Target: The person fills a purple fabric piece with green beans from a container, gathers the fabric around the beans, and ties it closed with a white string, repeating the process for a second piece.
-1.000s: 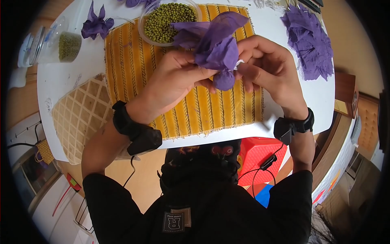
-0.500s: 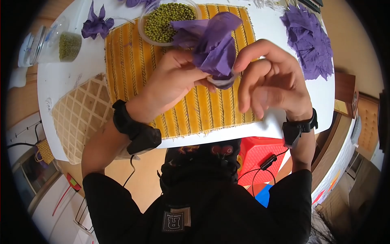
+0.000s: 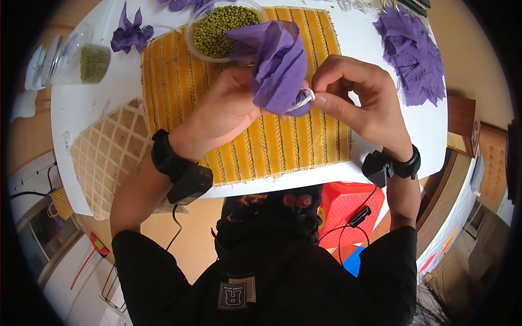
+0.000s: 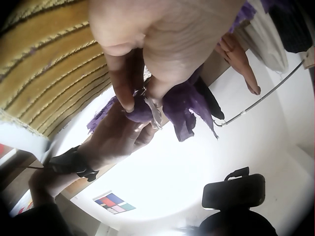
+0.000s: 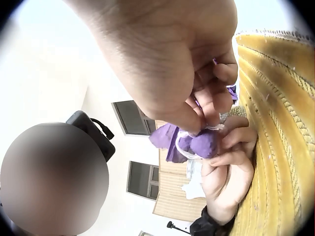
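Observation:
My left hand (image 3: 220, 114) holds a purple cloth bundle (image 3: 278, 68) by its gathered neck, with the loose cloth fanning up above the fingers. At the lower end is a small round bulge (image 5: 204, 145), seen best in the right wrist view. White string (image 3: 308, 98) loops round the neck beside this bulge. The thumb and forefinger of my right hand (image 3: 363, 100) pinch the string. In the left wrist view, the fingers of the left hand (image 4: 157, 44) press close around the bulge (image 4: 140, 111), partly hiding the neck.
A clear bowl (image 3: 188, 39) of green beans stands on the yellow striped mat (image 3: 182, 114). Left of it are a lidded jar (image 3: 81, 68) lying on its side and another purple bundle (image 3: 131, 35). Purple cloth pieces (image 3: 410, 60) are piled at right; a beige lattice cloth (image 3: 111, 149) lies front left.
My right hand drew away from the bundle with its fingers spread, then came back and now pinches the string. The bundle has shifted slightly left in my left hand.

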`<action>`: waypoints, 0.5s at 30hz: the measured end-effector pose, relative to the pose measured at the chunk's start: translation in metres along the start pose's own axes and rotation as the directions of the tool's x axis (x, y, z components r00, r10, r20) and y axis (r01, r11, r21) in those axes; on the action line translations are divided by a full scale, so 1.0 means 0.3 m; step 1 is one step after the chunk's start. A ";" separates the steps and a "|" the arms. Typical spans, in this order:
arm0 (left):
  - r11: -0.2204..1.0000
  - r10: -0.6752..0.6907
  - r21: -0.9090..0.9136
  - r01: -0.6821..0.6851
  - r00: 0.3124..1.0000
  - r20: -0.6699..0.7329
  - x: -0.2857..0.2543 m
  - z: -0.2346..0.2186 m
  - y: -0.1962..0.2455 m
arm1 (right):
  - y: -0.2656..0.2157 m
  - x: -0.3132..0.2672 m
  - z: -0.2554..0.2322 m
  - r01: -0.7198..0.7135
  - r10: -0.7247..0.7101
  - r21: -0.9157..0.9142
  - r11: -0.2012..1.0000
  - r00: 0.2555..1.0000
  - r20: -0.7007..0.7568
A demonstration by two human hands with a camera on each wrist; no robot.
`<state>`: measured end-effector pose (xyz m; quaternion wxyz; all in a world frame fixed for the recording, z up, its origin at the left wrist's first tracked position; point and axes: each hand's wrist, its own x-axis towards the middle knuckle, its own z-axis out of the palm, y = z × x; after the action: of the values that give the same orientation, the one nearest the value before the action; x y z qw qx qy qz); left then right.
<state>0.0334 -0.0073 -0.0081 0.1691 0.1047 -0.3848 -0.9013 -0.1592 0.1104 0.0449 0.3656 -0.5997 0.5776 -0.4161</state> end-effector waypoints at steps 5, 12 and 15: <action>0.996 -0.086 -0.029 0.086 0.996 0.001 -0.003 -0.007 0.017 | -0.003 0.006 0.017 0.018 -0.012 0.078 0.997 0.997 -0.072; 0.989 -0.145 0.029 0.144 0.989 0.011 -0.001 0.002 0.026 | -0.025 0.000 0.015 -0.141 0.136 0.207 0.968 0.990 0.038; 0.987 -0.158 0.027 0.158 0.987 0.002 -0.003 0.010 0.035 | -0.037 0.001 0.011 -0.186 0.182 0.181 0.966 0.983 0.035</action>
<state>0.0357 -0.0118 0.0018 0.0947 0.1352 -0.3875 -0.9070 -0.1519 0.1107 0.0538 0.4616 -0.5111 0.5865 -0.4264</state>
